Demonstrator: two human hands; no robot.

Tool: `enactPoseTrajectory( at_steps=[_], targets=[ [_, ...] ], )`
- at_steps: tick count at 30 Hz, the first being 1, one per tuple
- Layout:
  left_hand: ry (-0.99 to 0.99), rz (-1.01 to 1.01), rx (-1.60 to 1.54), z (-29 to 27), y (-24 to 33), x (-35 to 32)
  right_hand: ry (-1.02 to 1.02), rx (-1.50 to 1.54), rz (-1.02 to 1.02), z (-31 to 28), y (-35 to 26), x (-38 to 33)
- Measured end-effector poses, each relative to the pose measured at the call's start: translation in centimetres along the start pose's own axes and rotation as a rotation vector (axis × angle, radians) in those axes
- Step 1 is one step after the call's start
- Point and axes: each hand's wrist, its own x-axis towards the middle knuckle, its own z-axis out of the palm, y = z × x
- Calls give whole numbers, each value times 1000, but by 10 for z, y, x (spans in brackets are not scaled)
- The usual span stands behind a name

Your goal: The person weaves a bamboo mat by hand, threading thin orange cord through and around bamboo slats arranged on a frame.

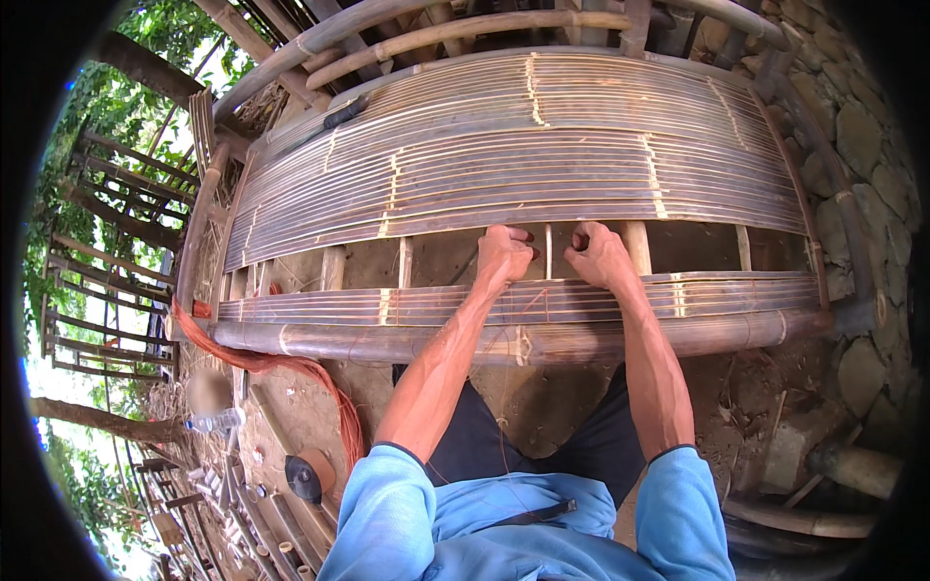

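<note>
A wide curved panel of thin bamboo slats (pixel 523 145) lies in front of me, lashed across upright bamboo strips. A gap runs between the big upper band of slats and a narrow lower band (pixel 387 305) above a thick bamboo pole (pixel 407 341). In that gap my left hand (pixel 504 254) and my right hand (pixel 599 254) are clenched on either side of a thin upright strip (pixel 548 252). Both seem to pinch a fine tie there; it is too thin to make out.
An orange cord (pixel 291 368) trails from the frame's left end down to the ground. A clear plastic bottle (pixel 215 421) and a round black tool (pixel 305 476) lie at lower left. A stone wall (pixel 862 145) rises on the right, bamboo poles (pixel 455 34) behind.
</note>
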Motion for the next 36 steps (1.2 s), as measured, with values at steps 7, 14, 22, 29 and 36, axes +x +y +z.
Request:
enactPoseTrajectory(
  at_steps=[7,14,22,29,36],
  targets=[
    [40,15,-85,3,1,-2,118,6,-49,4,9,-3],
    [-45,-72,-137,2,4,1,-37,40,-17,1,4,-1],
    [-131,-54,-111,-8,-8,7,-222,-24,-50,5,0,7],
    [-434,71,332,-91,49,-18,-58,344,2,-44,-14,-32],
    [-599,-20,-575,-124,51,-47,-201,1207,-191,-74,-12,-48]
  ],
)
